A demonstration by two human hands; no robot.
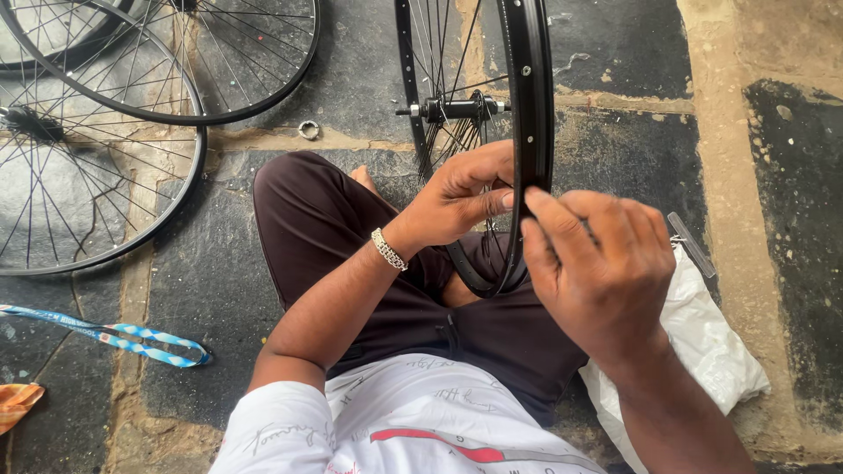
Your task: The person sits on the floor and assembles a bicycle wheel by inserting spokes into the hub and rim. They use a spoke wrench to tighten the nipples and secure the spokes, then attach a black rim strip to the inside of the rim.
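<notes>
bicycle wheel upright over lap, left hand and right hand both pinching rim; mid-adjustment at rim, probably; next calls for steady grip, slow rotation.

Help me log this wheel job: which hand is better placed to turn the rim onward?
Probably the right hand: it pinches the upright rim's outer edge, while the left hand reaches between the spokes.
</notes>
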